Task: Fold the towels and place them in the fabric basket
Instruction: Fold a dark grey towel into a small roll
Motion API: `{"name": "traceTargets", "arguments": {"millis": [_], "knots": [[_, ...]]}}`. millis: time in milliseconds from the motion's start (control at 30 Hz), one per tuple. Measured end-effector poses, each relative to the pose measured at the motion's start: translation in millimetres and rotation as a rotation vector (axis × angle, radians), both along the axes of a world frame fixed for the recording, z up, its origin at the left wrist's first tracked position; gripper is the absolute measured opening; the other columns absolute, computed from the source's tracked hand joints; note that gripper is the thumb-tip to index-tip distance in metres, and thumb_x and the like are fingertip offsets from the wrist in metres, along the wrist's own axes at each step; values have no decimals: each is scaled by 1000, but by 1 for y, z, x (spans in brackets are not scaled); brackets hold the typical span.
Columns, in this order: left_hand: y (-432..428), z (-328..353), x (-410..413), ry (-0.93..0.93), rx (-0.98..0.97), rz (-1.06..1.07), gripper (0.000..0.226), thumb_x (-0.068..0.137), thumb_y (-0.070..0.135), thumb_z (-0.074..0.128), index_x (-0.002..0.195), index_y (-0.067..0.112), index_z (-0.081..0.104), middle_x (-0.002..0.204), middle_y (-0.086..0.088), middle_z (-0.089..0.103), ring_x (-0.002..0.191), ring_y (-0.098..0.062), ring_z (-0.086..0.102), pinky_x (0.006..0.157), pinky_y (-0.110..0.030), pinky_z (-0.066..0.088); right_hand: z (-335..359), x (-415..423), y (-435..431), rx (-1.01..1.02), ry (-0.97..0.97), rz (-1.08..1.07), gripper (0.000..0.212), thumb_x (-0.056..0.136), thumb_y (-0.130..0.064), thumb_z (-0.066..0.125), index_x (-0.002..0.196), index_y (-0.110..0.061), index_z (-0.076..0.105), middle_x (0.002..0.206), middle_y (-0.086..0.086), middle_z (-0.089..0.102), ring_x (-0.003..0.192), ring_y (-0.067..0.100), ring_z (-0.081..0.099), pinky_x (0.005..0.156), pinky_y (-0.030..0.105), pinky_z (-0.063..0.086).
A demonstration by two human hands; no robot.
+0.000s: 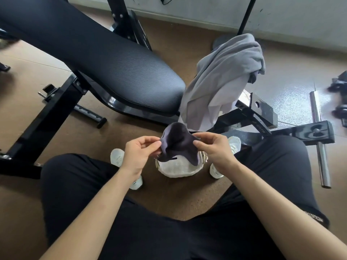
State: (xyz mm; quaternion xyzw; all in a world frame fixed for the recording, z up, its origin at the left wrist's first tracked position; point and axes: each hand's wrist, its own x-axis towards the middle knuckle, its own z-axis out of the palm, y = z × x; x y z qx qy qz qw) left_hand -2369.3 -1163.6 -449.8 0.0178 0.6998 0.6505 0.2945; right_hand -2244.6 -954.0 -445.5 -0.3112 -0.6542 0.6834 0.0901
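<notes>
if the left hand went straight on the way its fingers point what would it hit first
The dark towel that the left hand pinches; past it, probably the right hand, though depth is unclear.

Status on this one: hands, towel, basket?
Both busy: left hand and right hand pinch the dark towel above the fabric basket. One grey towel draped at the bench end, untouched. Nothing in the way.

The brown floor (169, 199) bears the fabric basket (176, 174), a weight bench (112, 62) and, seemingly, 1 steel bar (319, 139).
</notes>
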Motion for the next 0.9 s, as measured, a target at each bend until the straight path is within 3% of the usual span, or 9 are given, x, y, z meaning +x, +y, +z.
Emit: {"name": "traceTargets", "arguments": {"millis": [133, 233, 400, 567, 767, 900], "knots": [[10, 3, 18, 24, -9, -31, 13, 89, 5, 74, 98, 14, 77, 95, -6, 80, 92, -22, 77, 82, -34, 63, -1, 0, -15, 40, 14, 21, 19, 84, 0, 79, 93, -17, 77, 87, 2, 78, 82, 9, 74, 77, 24, 58], [13, 1, 29, 51, -12, -78, 13, 90, 7, 74, 99, 15, 77, 96, -3, 79, 95, -19, 76, 83, -34, 62, -5, 1, -24, 18, 28, 25, 13, 82, -2, 82, 88, -10, 76, 86, 10, 77, 81, 15, 74, 79, 29, 60], [15, -3, 36, 37, 7, -109, 13, 88, 7, 76, 96, 17, 80, 98, -5, 79, 98, -23, 76, 88, -42, 62, -10, 1, -35, 58, 17, 28, 13, 81, -5, 84, 91, -12, 80, 89, 3, 79, 87, 17, 76, 90, 39, 61], [15, -6, 40, 72, -22, -136, 15, 88, 7, 76, 100, 16, 79, 96, -2, 80, 96, -20, 76, 90, -42, 62, -12, 3, -40, 103, 7, 62, 12, 85, -7, 81, 97, -9, 81, 94, 1, 80, 92, 18, 76, 91, 43, 61], [13, -10, 44, 80, 6, -78, 19, 90, 3, 74, 105, 14, 77, 100, -4, 80, 98, -21, 76, 90, -43, 62, -11, 4, -43, 285, -14, 229, 31, 82, -15, 84, 112, -17, 77, 102, -9, 77, 95, 7, 72, 90, 29, 59], [14, -8, 44, 5, 110, -116, 27, 98, 0, 58, 118, 13, 71, 109, -8, 78, 106, -24, 74, 92, -37, 59, -13, 3, -44, 434, 18, 183, 34, 79, -14, 87, 110, -19, 76, 99, -14, 74, 94, -1, 68, 85, 13, 52]]}}
